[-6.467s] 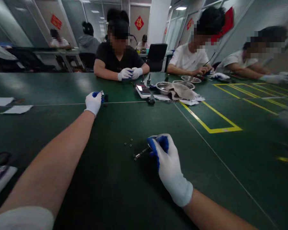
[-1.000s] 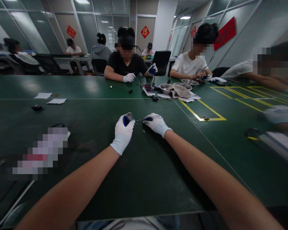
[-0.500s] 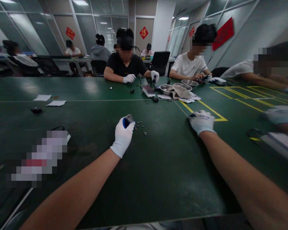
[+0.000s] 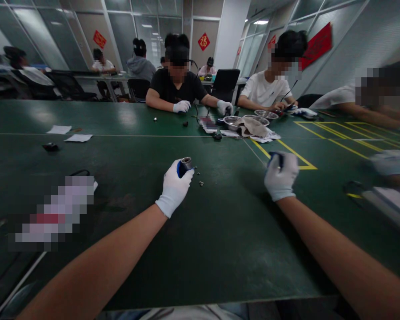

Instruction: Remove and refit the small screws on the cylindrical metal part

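My left hand (image 4: 176,184), in a white glove with blue on the palm side, is wrapped round a dark metal cylinder (image 4: 186,162) whose open, ring-shaped top faces up. Just right of it, several tiny metal nuts (image 4: 201,183) lie on the green table (image 4: 213,249). Off to the right, my right hand (image 4: 281,175), gloved the same way, is raised over the table near a yellow-taped outline (image 4: 308,168). Its thumb and fingers curl towards each other; what is between them, if anything, is too blurred and dark to make out.
Metal bowls (image 4: 232,123) with a beige cloth (image 4: 252,127) stand beyond, near two people seated opposite. At the left lie a blurred-out long object (image 4: 58,209), a small black item (image 4: 50,146) and white papers (image 4: 79,138). Another person's gloved hand (image 4: 391,161) is at the right.
My right hand has lifted off the table and turned, its fingers now curled upward. My left hand has shifted slightly right, with the cylinder held more upright. The person opposite has moved a hand towards the bowls.
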`<state>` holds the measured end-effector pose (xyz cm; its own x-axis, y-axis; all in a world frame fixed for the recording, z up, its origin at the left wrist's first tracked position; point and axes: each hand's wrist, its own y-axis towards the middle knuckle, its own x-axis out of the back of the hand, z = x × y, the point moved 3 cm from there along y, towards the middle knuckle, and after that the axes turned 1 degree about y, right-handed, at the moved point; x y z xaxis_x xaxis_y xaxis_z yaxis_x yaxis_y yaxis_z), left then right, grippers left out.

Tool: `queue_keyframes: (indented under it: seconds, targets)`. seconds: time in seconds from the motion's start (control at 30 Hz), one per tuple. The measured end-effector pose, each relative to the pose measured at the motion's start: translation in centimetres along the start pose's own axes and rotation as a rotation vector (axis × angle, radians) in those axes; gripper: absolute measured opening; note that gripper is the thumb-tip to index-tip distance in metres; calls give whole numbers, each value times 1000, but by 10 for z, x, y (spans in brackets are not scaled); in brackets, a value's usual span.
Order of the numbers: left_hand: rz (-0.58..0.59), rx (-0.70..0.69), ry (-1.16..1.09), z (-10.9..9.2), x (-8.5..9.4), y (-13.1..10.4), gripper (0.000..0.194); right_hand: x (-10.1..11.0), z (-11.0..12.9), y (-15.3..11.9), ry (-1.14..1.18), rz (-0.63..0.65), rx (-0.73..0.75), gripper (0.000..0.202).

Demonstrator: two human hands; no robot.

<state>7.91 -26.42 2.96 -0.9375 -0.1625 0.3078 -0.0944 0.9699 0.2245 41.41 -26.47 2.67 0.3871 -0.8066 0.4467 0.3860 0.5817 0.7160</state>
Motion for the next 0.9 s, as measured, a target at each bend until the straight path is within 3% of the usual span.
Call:
queue_keyframes:
  seconds: [0.07,0.13,0.23,0.3,0.37,0.47,0.57,0.63,0.77,0.9]
  targets:
    - [21,-43,34,-2,-1,-4,35,-22,47,-27,190,267,212,30]
    - [27,-111,69,-3,-3,-7,34,-40,90,-52,347,421,262,37]
    - [36,-252,132,-3,-7,-10,30,-59,134,-75,502,471,175,39]
    - [30,-327,184,-2,-8,-10,28,-68,149,-81,577,471,87,35]
    - [13,-371,229,0,-7,-6,30,-71,154,-83,649,440,-19,33]
    - [42,-396,312,3,-4,6,42,-68,143,-80,712,282,-181,35]
    - [139,-322,513,11,-5,19,40,-64,122,-74,703,105,-295,34]
    - [202,-268,651,16,-8,24,36,-65,110,-72,695,55,-337,33]
    - [263,-262,736,20,-14,26,24,-75,101,-74,649,117,-351,31]
    - [239,-234,678,17,-12,24,16,-77,111,-80,615,243,-283,25]
